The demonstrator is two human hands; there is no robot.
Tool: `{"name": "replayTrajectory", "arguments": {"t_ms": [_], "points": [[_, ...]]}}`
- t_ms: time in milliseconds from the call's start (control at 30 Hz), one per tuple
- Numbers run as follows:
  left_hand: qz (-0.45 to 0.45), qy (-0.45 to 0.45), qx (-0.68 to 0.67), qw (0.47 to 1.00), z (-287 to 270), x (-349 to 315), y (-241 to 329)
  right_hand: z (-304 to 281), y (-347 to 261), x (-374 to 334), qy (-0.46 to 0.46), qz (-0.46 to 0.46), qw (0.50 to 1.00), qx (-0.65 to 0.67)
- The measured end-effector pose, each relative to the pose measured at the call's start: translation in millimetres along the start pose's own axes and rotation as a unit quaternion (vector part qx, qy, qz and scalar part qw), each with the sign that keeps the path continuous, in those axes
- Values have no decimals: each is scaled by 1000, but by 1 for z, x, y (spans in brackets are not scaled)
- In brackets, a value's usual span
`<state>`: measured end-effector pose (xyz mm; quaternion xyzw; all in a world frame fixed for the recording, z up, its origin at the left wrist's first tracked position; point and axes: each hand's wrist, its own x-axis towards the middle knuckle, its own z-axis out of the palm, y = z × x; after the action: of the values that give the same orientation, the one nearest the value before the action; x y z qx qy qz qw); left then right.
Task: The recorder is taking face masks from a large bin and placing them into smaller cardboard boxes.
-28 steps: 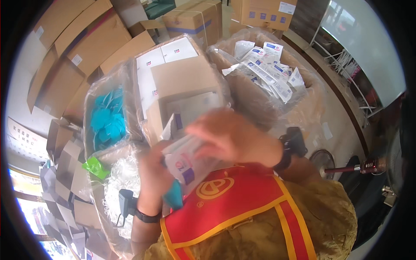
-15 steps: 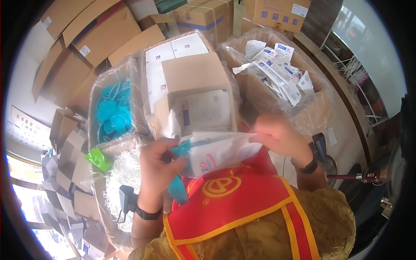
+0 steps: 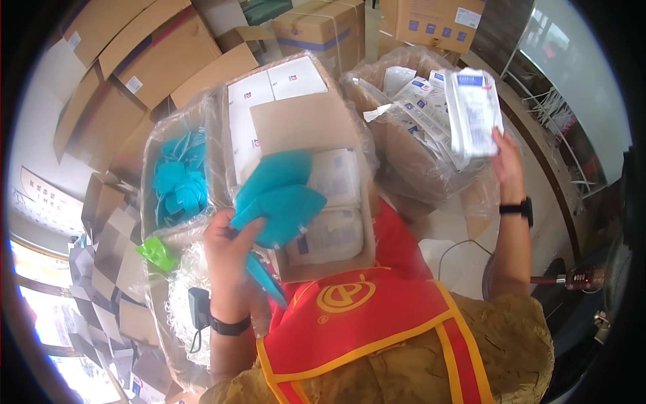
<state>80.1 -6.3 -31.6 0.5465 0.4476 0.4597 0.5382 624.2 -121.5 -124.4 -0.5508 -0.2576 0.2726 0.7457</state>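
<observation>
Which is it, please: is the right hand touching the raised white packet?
Touching: the head view shows the right hand holding the raised white packet at its lower right corner.

A pale, plain wall (image 3: 39,138) curves up the left side, bearing a white paper sign with dark writing (image 3: 50,192), and below it bright, overexposed window panes (image 3: 42,296) let in strong white light with a bluish fringe. On the right, a smooth, light-coloured floor (image 3: 546,219) is crossed by a dark brown strip (image 3: 562,190), near a large, glossy white panel (image 3: 579,84) with pale reflections. Partly visible at the top edge is a dark green piece of furniture (image 3: 266,11).
</observation>
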Motion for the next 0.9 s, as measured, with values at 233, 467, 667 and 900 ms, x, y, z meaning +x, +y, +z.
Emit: {"name": "replayTrajectory", "arguments": {"t_ms": [233,467,667,900], "points": [[21,15,4,1000,20,6,-3,-5,28,77,45,-164,909,-380],[25,-59,-1,998,37,-6,-8,231,-10,-134,-407,-75,884,-218],[-10,-7,-34,999,9,-5,1,253,-14,-156,-517,-162,774,-329],[10,-61,14,998,-17,-6,-13,268,-61,-171,-436,-392,759,-282]]}}
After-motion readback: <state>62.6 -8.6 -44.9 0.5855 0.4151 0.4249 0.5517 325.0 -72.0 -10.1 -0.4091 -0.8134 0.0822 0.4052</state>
